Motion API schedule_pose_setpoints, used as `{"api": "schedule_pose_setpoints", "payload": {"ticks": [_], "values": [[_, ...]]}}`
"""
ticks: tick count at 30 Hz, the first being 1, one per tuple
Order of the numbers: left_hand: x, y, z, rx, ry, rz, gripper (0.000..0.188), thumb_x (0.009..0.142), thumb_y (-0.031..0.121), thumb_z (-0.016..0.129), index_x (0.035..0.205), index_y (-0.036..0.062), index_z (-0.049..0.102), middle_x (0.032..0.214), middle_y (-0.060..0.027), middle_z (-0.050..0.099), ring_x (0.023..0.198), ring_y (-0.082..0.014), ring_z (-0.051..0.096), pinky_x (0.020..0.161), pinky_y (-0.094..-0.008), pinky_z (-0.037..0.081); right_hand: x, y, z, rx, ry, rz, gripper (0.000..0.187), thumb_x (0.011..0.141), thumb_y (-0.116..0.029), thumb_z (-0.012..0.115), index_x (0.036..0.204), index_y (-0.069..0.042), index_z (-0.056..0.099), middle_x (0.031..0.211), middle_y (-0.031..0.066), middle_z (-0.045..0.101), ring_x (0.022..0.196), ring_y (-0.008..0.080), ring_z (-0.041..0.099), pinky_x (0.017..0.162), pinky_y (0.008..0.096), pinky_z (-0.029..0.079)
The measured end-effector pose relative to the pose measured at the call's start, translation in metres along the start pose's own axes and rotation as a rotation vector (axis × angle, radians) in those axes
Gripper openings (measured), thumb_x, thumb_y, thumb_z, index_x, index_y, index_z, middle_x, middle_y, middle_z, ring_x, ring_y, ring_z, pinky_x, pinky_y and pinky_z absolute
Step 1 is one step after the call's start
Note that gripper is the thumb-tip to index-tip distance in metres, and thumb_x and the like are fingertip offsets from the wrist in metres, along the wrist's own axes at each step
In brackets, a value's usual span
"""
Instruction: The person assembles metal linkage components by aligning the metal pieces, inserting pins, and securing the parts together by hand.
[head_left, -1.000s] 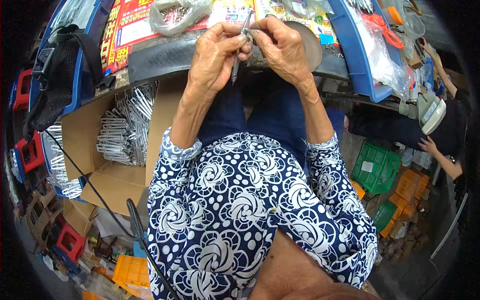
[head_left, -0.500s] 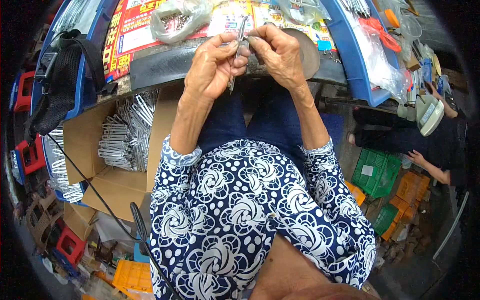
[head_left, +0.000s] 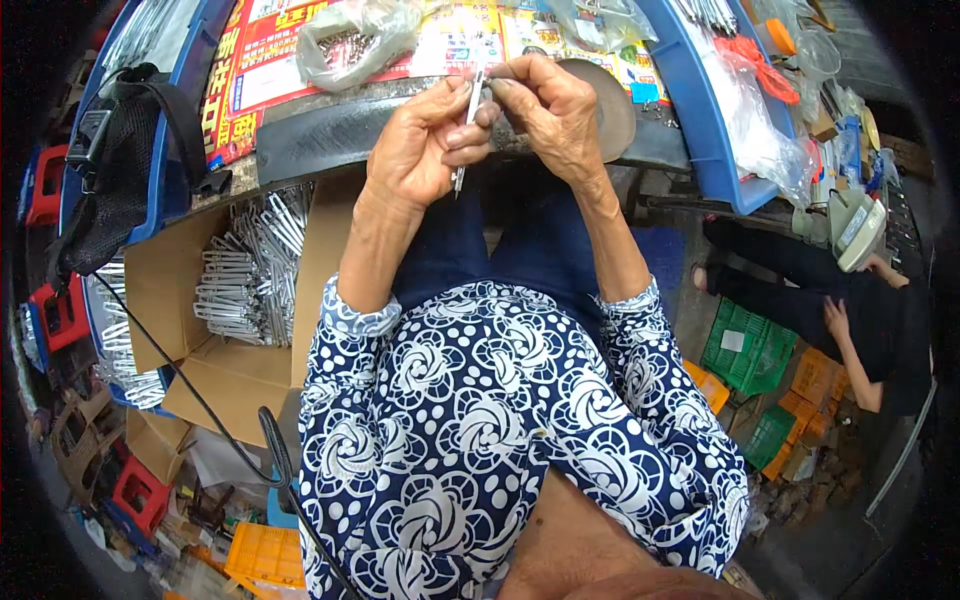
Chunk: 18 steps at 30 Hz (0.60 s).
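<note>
My left hand (head_left: 420,145) is closed around a slim silvery metal piece (head_left: 475,105), gripping it between thumb and curled fingers over the table's near edge. The piece stands nearly upright in the view, its lower tip poking out below my fingers. Close beside its upper part, my right hand (head_left: 555,115) has thumb and forefinger pinched together. Whatever is between those fingertips is too small to make out. In a cardboard box (head_left: 160,290) at my left lie many similar silvery metal pieces (head_left: 250,275).
On the table are a plastic bag of small parts (head_left: 350,60), printed red-and-yellow sheets (head_left: 270,60) and a round dark disc (head_left: 615,110). Blue trays (head_left: 180,130) flank it. A black cable (head_left: 200,395) hangs at left. Another person (head_left: 840,320) sits at right near green crates (head_left: 750,345).
The metal piece has tilted slightly and my left fingers have shifted on it. My right fingertips have moved a little left. At right, the other person's arms have moved.
</note>
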<state>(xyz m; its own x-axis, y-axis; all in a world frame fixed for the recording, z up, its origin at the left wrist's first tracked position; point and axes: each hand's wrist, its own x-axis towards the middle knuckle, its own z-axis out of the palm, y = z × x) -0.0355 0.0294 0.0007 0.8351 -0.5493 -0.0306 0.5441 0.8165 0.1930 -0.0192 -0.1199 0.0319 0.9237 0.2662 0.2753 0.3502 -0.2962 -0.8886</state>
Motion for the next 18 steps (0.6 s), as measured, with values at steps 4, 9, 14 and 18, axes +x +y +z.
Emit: {"api": "schedule_pose_setpoints", "payload": {"ticks": [4,9,14,18], "values": [[-0.0007,-0.0004,0.0018,-0.014,-0.012,-0.033,0.017,0.087,0.011,0.040,0.100,0.0002,0.043,0.076,-0.0140,0.050,0.044,-0.0053,0.034,0.039,-0.0148,0.028,-0.0006,0.0002,-0.0008,0.014,0.005,-0.057,0.008,0.080,-0.004,0.054,0.086,0.000,0.057,0.059,-0.0028,0.051,0.049,0.0009,0.041,0.043,0.0159,0.033],[-0.0015,-0.0004,0.0031,0.003,-0.011,-0.070,0.018,0.086,0.012,0.042,0.099,-0.0002,0.044,0.074,-0.0135,0.050,0.042,-0.0047,0.032,0.038,-0.0147,0.027,-0.0018,-0.0005,-0.0020,-0.041,0.034,-0.190,0.007,0.080,-0.002,0.054,0.086,0.000,0.057,0.058,-0.0031,0.050,0.049,0.0007,0.041,0.043,0.0155,0.032],[-0.0003,-0.0006,0.0043,0.025,-0.062,-0.105,0.021,0.086,0.013,0.041,0.102,0.0001,0.044,0.072,-0.0129,0.051,0.040,-0.0041,0.030,0.036,-0.0148,0.025,-0.0047,-0.0025,-0.0049,-0.041,0.047,-0.197,0.006,0.080,-0.002,0.054,0.085,0.001,0.056,0.058,-0.0033,0.049,0.049,0.0006,0.041,0.042,0.0154,0.031],[-0.0009,0.0016,0.0056,0.042,-0.067,-0.120,0.021,0.086,0.014,0.041,0.102,0.0002,0.044,0.072,-0.0122,0.051,0.039,-0.0042,0.029,0.036,-0.0147,0.024,-0.0064,-0.0038,-0.0059,0.055,0.027,-0.041,0.007,0.077,-0.001,0.055,0.083,0.001,0.057,0.069,0.0055,0.058,0.061,0.0087,0.054,0.054,0.0208,0.043]]}}
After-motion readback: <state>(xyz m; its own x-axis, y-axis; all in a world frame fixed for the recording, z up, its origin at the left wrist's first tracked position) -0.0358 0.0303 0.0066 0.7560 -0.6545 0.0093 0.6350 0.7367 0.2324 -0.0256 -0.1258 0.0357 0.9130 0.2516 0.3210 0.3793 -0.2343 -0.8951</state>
